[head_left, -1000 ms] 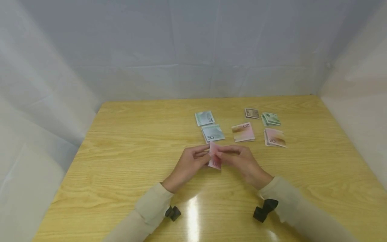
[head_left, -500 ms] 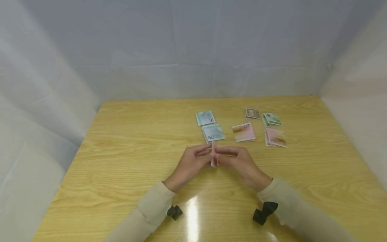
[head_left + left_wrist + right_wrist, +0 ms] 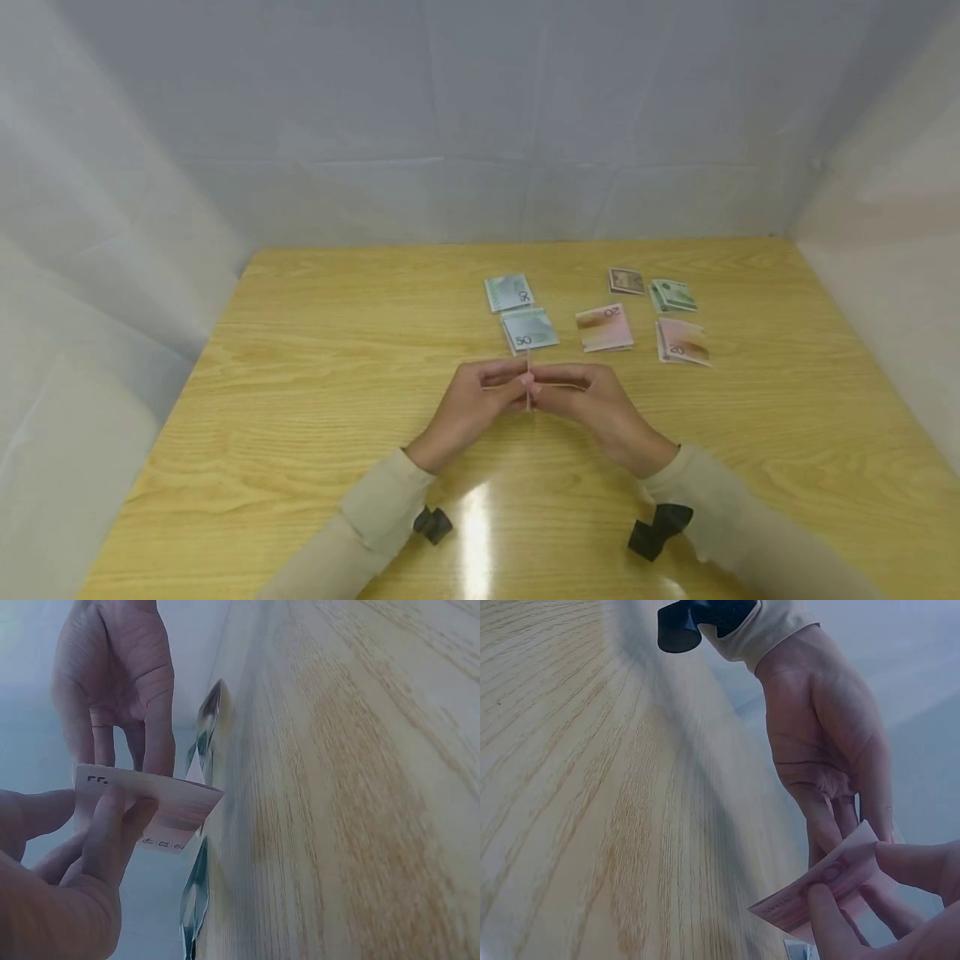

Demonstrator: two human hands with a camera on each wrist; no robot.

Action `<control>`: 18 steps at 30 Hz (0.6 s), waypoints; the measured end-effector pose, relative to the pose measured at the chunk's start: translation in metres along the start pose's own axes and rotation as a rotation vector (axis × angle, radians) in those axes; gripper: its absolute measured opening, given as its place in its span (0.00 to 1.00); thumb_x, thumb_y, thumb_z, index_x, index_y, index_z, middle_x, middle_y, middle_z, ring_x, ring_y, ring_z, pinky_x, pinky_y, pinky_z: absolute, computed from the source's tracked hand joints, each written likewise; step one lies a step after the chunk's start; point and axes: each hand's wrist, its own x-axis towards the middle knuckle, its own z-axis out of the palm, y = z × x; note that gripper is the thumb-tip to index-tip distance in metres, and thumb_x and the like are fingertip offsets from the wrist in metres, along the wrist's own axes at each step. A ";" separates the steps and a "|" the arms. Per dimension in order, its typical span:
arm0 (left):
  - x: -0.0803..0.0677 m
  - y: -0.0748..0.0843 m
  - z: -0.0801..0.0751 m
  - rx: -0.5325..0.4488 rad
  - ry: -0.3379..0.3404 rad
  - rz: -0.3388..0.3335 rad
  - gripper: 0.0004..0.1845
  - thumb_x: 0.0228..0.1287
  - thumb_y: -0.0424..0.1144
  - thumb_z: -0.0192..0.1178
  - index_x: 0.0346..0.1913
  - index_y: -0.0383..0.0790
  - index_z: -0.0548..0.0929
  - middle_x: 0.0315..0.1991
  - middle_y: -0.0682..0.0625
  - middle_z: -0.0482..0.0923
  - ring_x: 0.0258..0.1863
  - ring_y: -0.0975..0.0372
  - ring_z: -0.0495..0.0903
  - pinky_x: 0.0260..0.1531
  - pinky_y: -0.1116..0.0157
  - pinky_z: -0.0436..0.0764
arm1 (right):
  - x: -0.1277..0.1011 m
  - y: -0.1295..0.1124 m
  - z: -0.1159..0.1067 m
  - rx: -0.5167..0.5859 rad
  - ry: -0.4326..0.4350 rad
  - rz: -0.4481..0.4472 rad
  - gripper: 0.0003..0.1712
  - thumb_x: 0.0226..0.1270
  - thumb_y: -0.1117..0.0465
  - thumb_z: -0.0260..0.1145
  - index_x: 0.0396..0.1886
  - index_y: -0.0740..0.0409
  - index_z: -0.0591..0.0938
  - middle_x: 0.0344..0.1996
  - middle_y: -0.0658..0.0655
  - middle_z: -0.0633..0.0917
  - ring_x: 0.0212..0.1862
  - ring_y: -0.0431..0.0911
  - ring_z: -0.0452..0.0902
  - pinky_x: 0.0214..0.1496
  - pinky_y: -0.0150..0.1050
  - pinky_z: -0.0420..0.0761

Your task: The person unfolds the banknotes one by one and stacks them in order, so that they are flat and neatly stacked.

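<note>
Between my two hands a pink-red folded banknote [image 3: 176,802] stands upright, seen almost edge-on in the head view. My left hand [image 3: 467,410] pinches it from the left, thumb at the near side. From the right, my right hand [image 3: 604,410] pinches the same note, and the two thumb tips meet at it. Both wrist views show fingers pressed against its faces, with small printing along its edge. Just beyond the hands lie two blue-green folded 50 notes [image 3: 531,329], one behind the other.
Farther right on the wooden table [image 3: 322,358] lie two pink-brown folded 20 notes [image 3: 604,327], a small brown folded note [image 3: 626,281] and a green folded note [image 3: 674,295]. White sheeting [image 3: 487,200] hangs behind the table and at both sides.
The pink-red note has turned from showing its printed face to edge-on in the head view. The hands have stayed in nearly the same place; the other notes lie as before.
</note>
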 end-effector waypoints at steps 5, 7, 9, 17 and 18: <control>0.001 -0.001 -0.001 -0.031 0.014 0.000 0.16 0.69 0.32 0.66 0.56 0.27 0.83 0.51 0.37 0.85 0.47 0.52 0.87 0.49 0.62 0.88 | 0.001 0.000 0.000 0.011 -0.007 0.008 0.26 0.64 0.58 0.75 0.60 0.61 0.83 0.56 0.58 0.85 0.57 0.52 0.82 0.63 0.42 0.82; 0.000 -0.001 -0.002 -0.043 0.013 0.005 0.16 0.68 0.32 0.66 0.55 0.27 0.83 0.51 0.37 0.85 0.47 0.52 0.87 0.49 0.62 0.88 | 0.001 0.000 0.001 0.014 -0.005 0.008 0.26 0.63 0.58 0.76 0.59 0.60 0.83 0.56 0.58 0.85 0.58 0.51 0.82 0.63 0.42 0.81; 0.000 -0.002 -0.002 -0.055 0.012 0.009 0.15 0.68 0.32 0.66 0.54 0.27 0.84 0.50 0.36 0.85 0.47 0.52 0.88 0.49 0.61 0.88 | 0.000 -0.001 0.002 0.018 -0.002 0.002 0.26 0.63 0.58 0.76 0.59 0.61 0.84 0.56 0.58 0.86 0.58 0.51 0.82 0.63 0.41 0.82; -0.001 -0.002 -0.002 -0.085 0.015 0.007 0.15 0.67 0.31 0.67 0.54 0.27 0.84 0.49 0.36 0.86 0.46 0.53 0.88 0.49 0.61 0.87 | -0.002 -0.003 0.003 0.034 0.002 -0.010 0.25 0.63 0.59 0.76 0.58 0.62 0.84 0.55 0.58 0.86 0.56 0.52 0.83 0.62 0.41 0.83; -0.001 -0.002 -0.002 -0.087 0.015 0.007 0.15 0.67 0.31 0.67 0.54 0.27 0.84 0.49 0.36 0.86 0.46 0.53 0.88 0.50 0.61 0.87 | -0.002 -0.004 0.003 0.034 0.001 -0.010 0.25 0.63 0.59 0.76 0.59 0.62 0.84 0.55 0.58 0.86 0.56 0.52 0.83 0.62 0.41 0.83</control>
